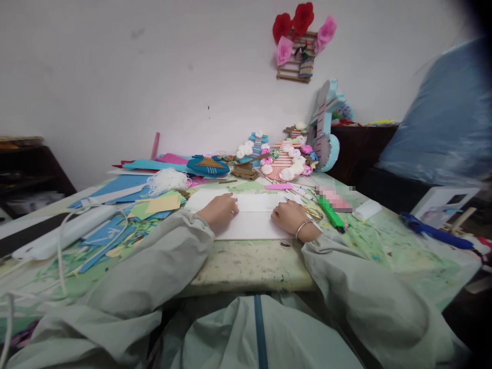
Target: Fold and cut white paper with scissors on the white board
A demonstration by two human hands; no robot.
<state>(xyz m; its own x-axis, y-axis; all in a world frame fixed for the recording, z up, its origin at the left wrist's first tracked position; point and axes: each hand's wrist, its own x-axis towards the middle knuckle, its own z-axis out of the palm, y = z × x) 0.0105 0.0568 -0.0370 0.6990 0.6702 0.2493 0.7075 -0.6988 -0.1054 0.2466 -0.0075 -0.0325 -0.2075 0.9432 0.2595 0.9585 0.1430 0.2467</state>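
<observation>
A white sheet of paper (255, 223) lies flat on the paint-stained table (249, 264) in front of me. My left hand (220, 209) rests on the sheet's left part, fingers curled and pressing down near a fold line. My right hand (287, 215) rests on the sheet's right side, fingers curled, with a silver bracelet on the wrist. Whether either hand holds a small tool is hidden. Both arms are in pale grey-green sleeves.
Blue and yellow paper scraps (126, 215) and white cord (167, 180) lie to the left. Scissors (311, 211), a green cutter (331, 214) and a white block (367, 209) lie to the right. Paper-flower crafts (286, 159) stand at the back. A blue glue gun (436, 233) is far right.
</observation>
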